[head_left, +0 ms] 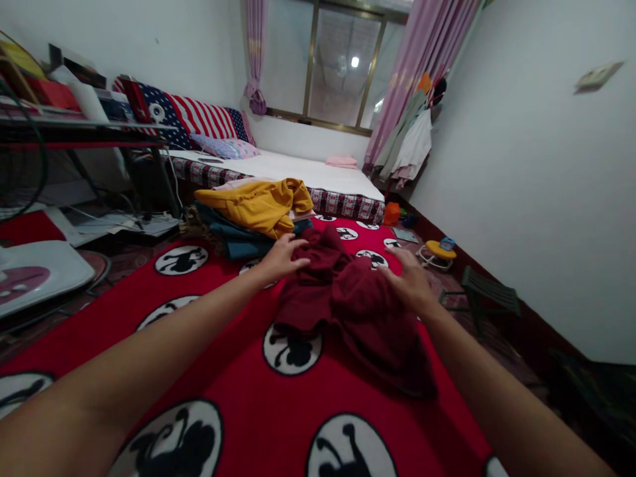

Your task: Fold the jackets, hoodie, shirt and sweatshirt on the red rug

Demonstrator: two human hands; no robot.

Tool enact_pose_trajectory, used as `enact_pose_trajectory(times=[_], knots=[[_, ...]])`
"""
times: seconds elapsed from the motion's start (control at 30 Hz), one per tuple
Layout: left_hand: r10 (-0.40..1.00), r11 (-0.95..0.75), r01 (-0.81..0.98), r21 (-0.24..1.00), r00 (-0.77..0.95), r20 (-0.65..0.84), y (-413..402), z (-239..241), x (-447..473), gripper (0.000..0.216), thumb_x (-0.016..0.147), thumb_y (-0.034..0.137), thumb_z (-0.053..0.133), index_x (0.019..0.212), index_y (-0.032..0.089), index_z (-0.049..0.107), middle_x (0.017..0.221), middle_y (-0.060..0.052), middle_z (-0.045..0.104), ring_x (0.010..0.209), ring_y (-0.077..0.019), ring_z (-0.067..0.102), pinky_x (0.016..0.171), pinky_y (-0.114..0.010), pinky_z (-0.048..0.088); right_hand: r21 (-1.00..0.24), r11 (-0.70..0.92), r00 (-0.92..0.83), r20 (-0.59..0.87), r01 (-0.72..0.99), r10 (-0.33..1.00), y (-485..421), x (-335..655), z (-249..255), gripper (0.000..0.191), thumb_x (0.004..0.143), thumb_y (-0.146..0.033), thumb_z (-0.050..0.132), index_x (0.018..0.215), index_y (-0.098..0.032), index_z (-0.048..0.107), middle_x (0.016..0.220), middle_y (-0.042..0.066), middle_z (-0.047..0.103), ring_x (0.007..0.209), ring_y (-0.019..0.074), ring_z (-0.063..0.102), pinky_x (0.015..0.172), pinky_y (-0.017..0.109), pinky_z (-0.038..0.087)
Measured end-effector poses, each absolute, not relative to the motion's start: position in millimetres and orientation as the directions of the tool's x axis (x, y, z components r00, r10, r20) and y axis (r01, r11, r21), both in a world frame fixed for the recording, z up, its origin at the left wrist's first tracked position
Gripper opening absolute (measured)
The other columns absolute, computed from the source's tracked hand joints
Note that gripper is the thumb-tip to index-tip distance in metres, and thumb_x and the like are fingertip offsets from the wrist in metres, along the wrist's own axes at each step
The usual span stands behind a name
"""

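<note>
The garment [358,291] lies crumpled on the rug [238,391], in front of the pile [265,204]. The left hand [284,257], near the pile, and right hand [412,283], farther from it, spread loosely, gripping nothing. Pinching opposite edges and pulling evenly should flatten it best.

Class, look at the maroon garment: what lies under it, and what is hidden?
Under the maroon garment is the red cloth; a round black-and-white print on it is partly covered at the garment's near edge. What lies beneath the garment's middle cannot be seen.
</note>
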State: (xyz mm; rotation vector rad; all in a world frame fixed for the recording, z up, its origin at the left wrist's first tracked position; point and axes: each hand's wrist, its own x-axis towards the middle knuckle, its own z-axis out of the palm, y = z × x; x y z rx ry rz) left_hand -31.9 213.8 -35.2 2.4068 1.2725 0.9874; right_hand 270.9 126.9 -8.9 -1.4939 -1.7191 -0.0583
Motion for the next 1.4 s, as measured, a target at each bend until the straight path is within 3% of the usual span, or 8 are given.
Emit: enact_pose_trajectory(times=[0.3,0.47,0.57,0.73,0.87,1.03,1.23,1.4], knots=[[0.581,-0.780,0.434,0.451,0.769,0.265,135.5,-78.9,-42.3,0.051,0.080,0.055,0.064,0.121,0.024,0.065,0.124,-0.011,0.059,0.114,-0.0274,0.054,0.100,-0.039,0.042,-0.353,0.327,-0.237,0.275,0.876,0.932,37.9,226.6,-72.8,0.067,0.075,-0.039,0.072,0.136,-0.023,0.049,0.133,0.011,0.054,0.120,0.0286,0.051,0.100,0.044,0.044],[0.520,-0.833,0.434,0.343,0.827,0.214,116.6,-77.5,-56.2,0.073,0.066,0.052,0.077,0.131,0.028,0.057,0.128,-0.010,0.055,0.116,-0.0304,0.051,0.100,-0.040,0.041,-0.410,0.313,-0.216,0.265,0.857,0.940,41.6,229.6,-71.2,0.018,0.081,-0.027,0.059,0.097,-0.023,0.067,0.097,0.006,0.067,0.093,0.0233,0.061,0.082,0.036,0.049],[0.541,-0.822,0.454,0.345,0.811,0.222,115.7,-81.1,-64.2,0.049,0.076,0.022,0.063,0.124,0.028,0.061,0.119,-0.007,0.059,0.109,-0.0248,0.055,0.094,-0.034,0.044,-0.661,0.198,0.109,0.393,0.724,0.913,58.1,267.1,-61.2,0.018,0.080,-0.035,0.058,0.086,-0.020,0.066,0.083,0.004,0.068,0.079,0.0206,0.063,0.076,0.034,0.049],[0.596,-0.790,0.496,0.362,0.759,0.261,119.6,-77.0,-73.5,0.041,0.072,0.008,0.048,0.103,0.023,0.069,0.104,-0.006,0.064,0.095,-0.0195,0.061,0.081,-0.027,0.046,-0.810,0.157,0.701,0.572,0.566,0.426,70.3,331.4,-47.6,0.045,0.073,-0.038,0.063,0.110,-0.013,0.060,0.104,0.011,0.065,0.091,0.0234,0.062,0.085,0.042,0.049],[0.657,-0.736,0.493,0.463,0.684,0.317,117.0,-58.2,-79.9,0.033,0.068,0.008,0.045,0.086,0.019,0.070,0.089,-0.004,0.067,0.086,-0.0178,0.062,0.080,-0.026,0.046,-0.593,0.189,0.370,0.687,0.782,0.625,35.8,312.1,-49.8,0.042,0.079,-0.043,0.063,0.113,-0.020,0.061,0.120,0.012,0.060,0.112,0.0264,0.056,0.099,0.047,0.042],[0.823,-0.471,0.463,0.751,0.536,0.186,113.0,-44.6,-95.3,0.024,0.066,0.018,0.047,0.079,0.018,0.067,0.078,-0.001,0.069,0.076,-0.0178,0.062,0.072,-0.026,0.047,-0.347,0.310,-0.232,0.249,0.885,0.940,-13.0,266.1,-69.1,0.063,0.065,-0.050,0.077,0.123,-0.028,0.062,0.139,0.011,0.051,0.124,0.0317,0.051,0.101,0.047,0.043],[0.761,-0.255,0.477,0.841,0.636,-0.131,110.8,-40.2,-109.4,0.022,0.071,0.035,0.057,0.076,0.017,0.068,0.074,-0.001,0.070,0.072,-0.0180,0.064,0.068,-0.025,0.048,-0.195,0.322,-0.261,0.285,0.926,0.922,-12.9,253.2,-96.8,0.029,0.087,-0.026,0.058,0.115,-0.024,0.065,0.126,0.010,0.062,0.114,0.0277,0.057,0.094,0.046,0.047],[0.818,-0.449,0.520,0.727,0.566,0.101,113.3,-29.3,-76.5,0.033,0.082,0.046,0.055,0.086,0.016,0.069,0.083,-0.005,0.070,0.078,-0.0183,0.064,0.070,-0.026,0.050,-0.168,0.331,-0.233,0.429,0.929,0.873,-5.0,243.6,-110.3,0.021,0.088,-0.018,0.053,0.107,-0.020,0.064,0.120,0.010,0.063,0.108,0.0258,0.058,0.089,0.043,0.048]])
